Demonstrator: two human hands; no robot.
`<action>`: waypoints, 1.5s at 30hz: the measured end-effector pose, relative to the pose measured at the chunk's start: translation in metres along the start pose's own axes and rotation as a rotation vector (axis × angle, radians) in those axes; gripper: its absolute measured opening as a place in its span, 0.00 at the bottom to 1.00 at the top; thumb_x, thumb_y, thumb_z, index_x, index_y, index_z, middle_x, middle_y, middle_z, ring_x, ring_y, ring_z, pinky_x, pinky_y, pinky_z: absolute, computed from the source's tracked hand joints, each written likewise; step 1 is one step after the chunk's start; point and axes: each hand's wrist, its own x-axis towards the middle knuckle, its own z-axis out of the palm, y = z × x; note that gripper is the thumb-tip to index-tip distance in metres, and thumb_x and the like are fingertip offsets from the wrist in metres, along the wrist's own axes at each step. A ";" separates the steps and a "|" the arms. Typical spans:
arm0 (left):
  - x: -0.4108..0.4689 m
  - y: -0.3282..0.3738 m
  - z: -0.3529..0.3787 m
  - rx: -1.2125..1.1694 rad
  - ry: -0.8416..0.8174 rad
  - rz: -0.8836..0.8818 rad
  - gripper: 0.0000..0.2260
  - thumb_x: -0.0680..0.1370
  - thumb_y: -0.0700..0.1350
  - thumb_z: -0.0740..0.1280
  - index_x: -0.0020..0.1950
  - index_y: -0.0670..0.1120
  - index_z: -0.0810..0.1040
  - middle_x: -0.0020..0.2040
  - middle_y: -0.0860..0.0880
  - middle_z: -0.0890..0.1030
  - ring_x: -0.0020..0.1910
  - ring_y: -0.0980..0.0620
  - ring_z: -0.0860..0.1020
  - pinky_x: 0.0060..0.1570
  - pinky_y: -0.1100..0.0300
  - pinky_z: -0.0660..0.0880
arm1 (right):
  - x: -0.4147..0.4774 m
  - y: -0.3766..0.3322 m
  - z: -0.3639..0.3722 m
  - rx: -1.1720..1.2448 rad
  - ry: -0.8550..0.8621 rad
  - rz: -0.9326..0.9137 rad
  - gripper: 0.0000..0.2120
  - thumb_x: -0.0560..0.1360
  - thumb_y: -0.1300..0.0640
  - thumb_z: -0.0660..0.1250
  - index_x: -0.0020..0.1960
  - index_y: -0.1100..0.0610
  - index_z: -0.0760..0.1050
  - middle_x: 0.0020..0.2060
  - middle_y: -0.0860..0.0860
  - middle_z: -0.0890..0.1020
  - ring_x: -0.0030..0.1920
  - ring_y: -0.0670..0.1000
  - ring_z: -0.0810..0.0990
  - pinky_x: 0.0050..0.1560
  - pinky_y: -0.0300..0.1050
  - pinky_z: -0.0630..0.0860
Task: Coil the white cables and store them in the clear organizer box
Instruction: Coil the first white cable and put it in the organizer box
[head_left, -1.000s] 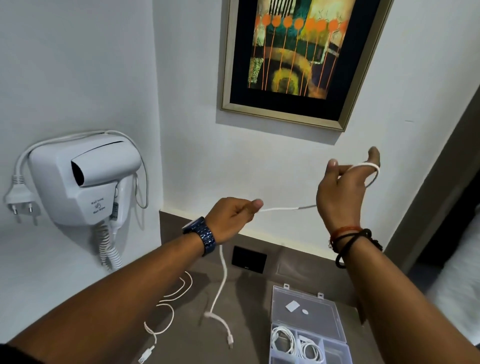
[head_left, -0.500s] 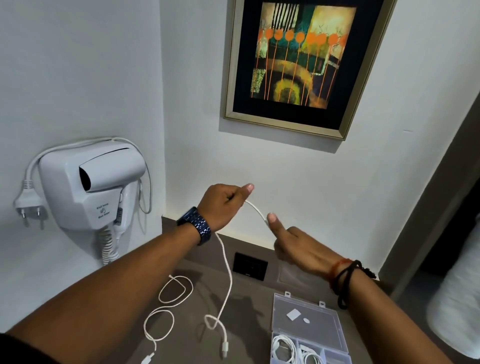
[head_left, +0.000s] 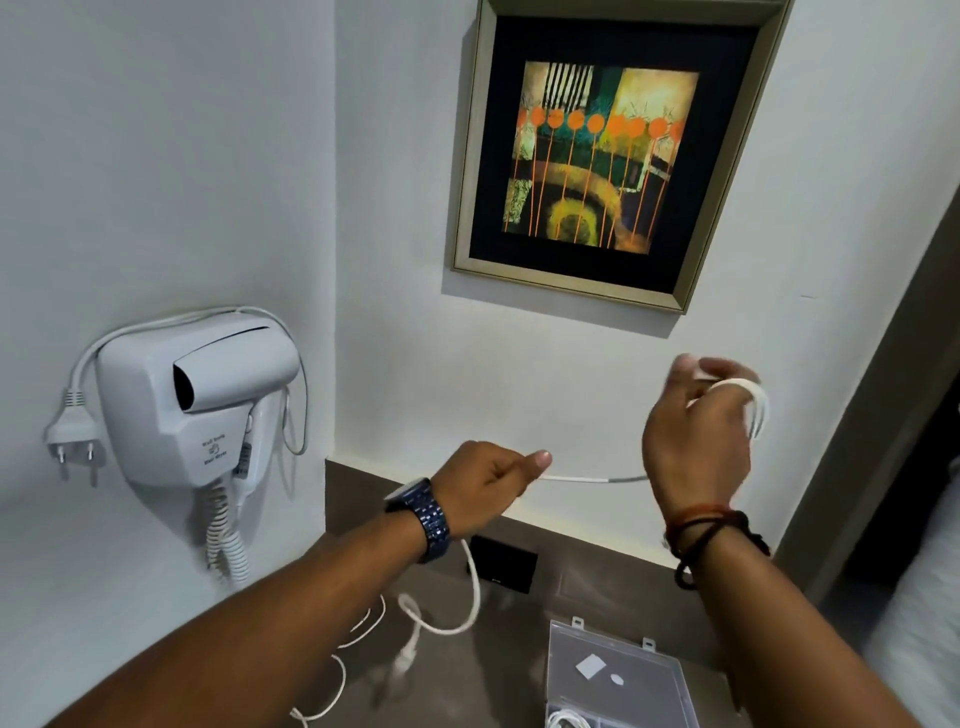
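A white cable (head_left: 582, 478) runs taut between my two raised hands. My left hand (head_left: 485, 486) pinches it at mid-frame, and the rest hangs down to a plug end (head_left: 404, 659) dangling over the brown counter. My right hand (head_left: 698, 447) is raised to the right, with loops of the same cable (head_left: 756, 410) wound around its fingers. The clear organizer box (head_left: 618, 670) lies open at the bottom, lid tilted back, with coiled white cables (head_left: 569, 721) in a compartment. A second, thinner white cable (head_left: 337, 680) lies loose on the counter to the left.
A white wall-mounted hair dryer (head_left: 197, 405) with a spiral cord and a hanging plug (head_left: 72, 441) is on the left wall. A framed painting (head_left: 597, 156) hangs above. A black socket panel (head_left: 504, 564) sits in the counter's back. White bedding shows at the far right.
My right hand swung from beside the left hand up and to the right, adding a loop of cable around its fingers. The hanging cable end rose higher off the counter.
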 end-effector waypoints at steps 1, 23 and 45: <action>0.003 0.001 -0.006 0.024 0.043 0.020 0.27 0.75 0.61 0.59 0.22 0.47 0.60 0.18 0.54 0.62 0.21 0.57 0.60 0.27 0.62 0.60 | -0.003 0.010 0.000 -0.215 -0.116 -0.119 0.23 0.78 0.41 0.52 0.44 0.58 0.75 0.32 0.47 0.73 0.33 0.48 0.75 0.35 0.40 0.65; 0.034 0.021 -0.024 0.067 0.152 0.083 0.27 0.76 0.59 0.58 0.22 0.45 0.64 0.19 0.54 0.64 0.21 0.55 0.61 0.28 0.58 0.60 | 0.012 -0.022 0.005 -0.343 -0.246 -0.478 0.24 0.79 0.43 0.51 0.40 0.61 0.73 0.33 0.54 0.77 0.36 0.55 0.76 0.39 0.44 0.69; 0.019 0.037 -0.017 0.021 -0.046 0.166 0.23 0.78 0.56 0.57 0.29 0.42 0.66 0.25 0.50 0.64 0.25 0.55 0.62 0.29 0.61 0.61 | 0.022 -0.041 -0.001 0.032 -0.138 -0.211 0.13 0.81 0.56 0.53 0.45 0.61 0.72 0.31 0.54 0.75 0.32 0.50 0.74 0.35 0.48 0.71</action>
